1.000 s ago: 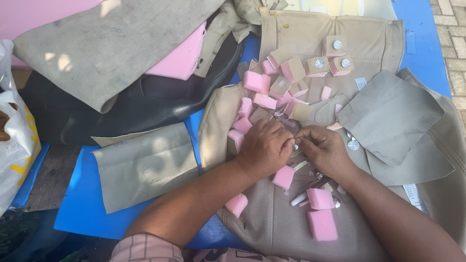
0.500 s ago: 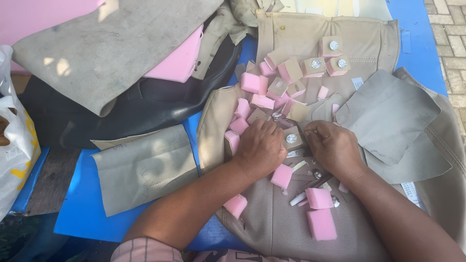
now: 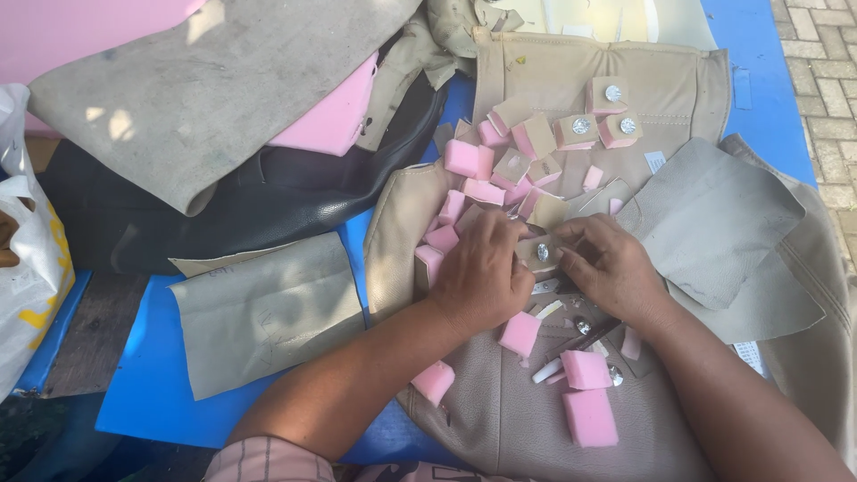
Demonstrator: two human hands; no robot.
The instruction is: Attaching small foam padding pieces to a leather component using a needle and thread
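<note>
Around the tan cover (image 3: 571, 71), pink foam blocks (image 3: 469, 159) lie scattered, with a dark cushion (image 3: 232, 210) off to its left. Your left hand (image 3: 478, 272) and right hand (image 3: 607, 268) meet over the cover's middle, palms down. Your fingers pinch a small foam square with a metal stud (image 3: 541, 253) between them.

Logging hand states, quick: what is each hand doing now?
Left hand: closed on the covered foam block.
Right hand: pinching the same block.

My left hand (image 3: 482, 272) lies palm down, fingers curled inward. My right hand (image 3: 611, 268) faces it, fingertips pinched close. Both bare forearms extend forward, converging at the fingertips.
</note>
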